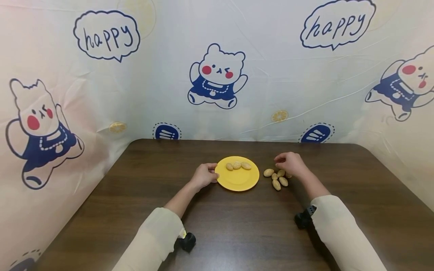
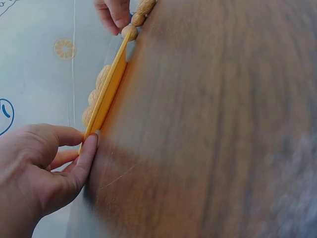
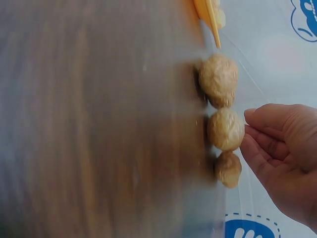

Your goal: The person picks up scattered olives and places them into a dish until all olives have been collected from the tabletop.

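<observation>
A yellow plate [image 1: 237, 180] lies on the brown table, with three tan, wrinkled nuts in the shell [image 1: 237, 165] in a row across its far half. My left hand [image 1: 204, 175] pinches the plate's left rim; in the left wrist view the thumb is below and the fingers above the edge of the plate [image 2: 113, 82]. Right of the plate lies a loose group of similar nuts [image 1: 276, 184]. Over its far side hovers my right hand [image 1: 292, 164], fingers bent. In the right wrist view its fingertips are close behind a nut [image 3: 226, 130], with nothing visible between them; contact is unclear.
The dark wooden table [image 1: 220, 229] ends at a far edge in front of a pale printed cloth [image 1: 217, 124] with cartoon bears, which also hangs at both sides. Small black cameras [image 1: 187, 242] hang at both wrists, below the cream sleeves [image 1: 154, 237].
</observation>
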Demonstrator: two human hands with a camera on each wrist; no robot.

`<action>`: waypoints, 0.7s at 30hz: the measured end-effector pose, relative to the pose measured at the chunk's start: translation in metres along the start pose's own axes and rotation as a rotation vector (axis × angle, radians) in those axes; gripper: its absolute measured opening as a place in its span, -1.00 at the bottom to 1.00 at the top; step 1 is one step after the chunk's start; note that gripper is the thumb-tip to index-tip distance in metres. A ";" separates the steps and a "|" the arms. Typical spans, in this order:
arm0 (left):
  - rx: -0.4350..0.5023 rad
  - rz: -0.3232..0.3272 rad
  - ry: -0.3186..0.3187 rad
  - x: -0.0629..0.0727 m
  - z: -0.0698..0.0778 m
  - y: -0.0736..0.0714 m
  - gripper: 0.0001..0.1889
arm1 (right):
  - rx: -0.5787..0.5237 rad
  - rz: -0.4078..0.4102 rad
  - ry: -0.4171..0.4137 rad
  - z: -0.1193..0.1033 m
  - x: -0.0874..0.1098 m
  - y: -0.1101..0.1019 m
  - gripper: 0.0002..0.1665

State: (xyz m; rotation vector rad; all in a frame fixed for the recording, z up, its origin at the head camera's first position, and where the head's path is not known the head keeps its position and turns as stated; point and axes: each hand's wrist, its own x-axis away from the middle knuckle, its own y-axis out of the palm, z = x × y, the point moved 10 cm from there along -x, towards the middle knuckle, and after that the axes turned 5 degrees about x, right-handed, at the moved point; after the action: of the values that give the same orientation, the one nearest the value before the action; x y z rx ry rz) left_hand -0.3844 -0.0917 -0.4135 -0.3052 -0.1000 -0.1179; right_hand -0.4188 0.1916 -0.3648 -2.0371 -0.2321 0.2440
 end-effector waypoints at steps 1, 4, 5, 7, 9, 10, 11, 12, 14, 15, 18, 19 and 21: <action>-0.001 0.001 -0.002 0.000 0.000 0.000 -0.47 | 0.006 0.007 -0.007 0.001 0.001 -0.002 -0.69; -0.002 0.004 -0.008 -0.001 -0.002 0.000 -0.47 | 0.016 0.019 -0.012 0.004 0.003 -0.006 -0.69; -0.003 0.005 -0.010 -0.001 -0.002 0.000 -0.47 | 0.017 0.022 -0.009 0.006 0.003 -0.007 -0.69; -0.005 0.006 -0.012 -0.001 -0.002 0.000 -0.47 | 0.019 0.033 -0.005 0.010 0.004 -0.009 -0.69; -0.005 0.007 -0.012 -0.001 -0.002 0.000 -0.47 | 0.018 0.043 0.008 0.015 0.005 -0.011 -0.69; -0.005 0.008 -0.012 -0.001 -0.002 0.000 -0.47 | 0.020 0.052 0.011 0.017 0.005 -0.012 -0.69; -0.004 0.007 -0.012 -0.001 -0.002 0.000 -0.47 | 0.019 0.062 0.016 0.019 0.006 -0.013 -0.70; -0.004 0.007 -0.012 -0.002 -0.002 0.000 -0.47 | 0.019 0.072 0.019 0.021 0.006 -0.015 -0.70; -0.002 0.007 -0.013 -0.002 -0.002 0.000 -0.47 | 0.021 0.089 0.029 0.026 0.007 -0.017 -0.71; -0.002 0.006 -0.013 -0.002 -0.002 0.000 -0.47 | 0.024 0.096 0.031 0.028 0.007 -0.018 -0.71; 0.001 0.006 -0.014 -0.002 -0.002 0.000 -0.47 | 0.032 0.106 0.038 0.033 0.007 -0.019 -0.71; 0.003 0.006 -0.014 -0.001 -0.002 0.000 -0.47 | 0.036 0.104 0.041 0.035 0.007 -0.019 -0.71; 0.002 0.004 -0.008 -0.001 -0.002 0.000 -0.47 | 0.040 0.091 0.051 0.037 0.007 -0.018 -0.70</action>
State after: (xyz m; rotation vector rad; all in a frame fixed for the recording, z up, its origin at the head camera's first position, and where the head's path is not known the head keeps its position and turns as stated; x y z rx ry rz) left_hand -0.3857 -0.0924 -0.4155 -0.3037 -0.1073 -0.1122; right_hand -0.4228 0.2329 -0.3665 -2.0141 -0.1020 0.2513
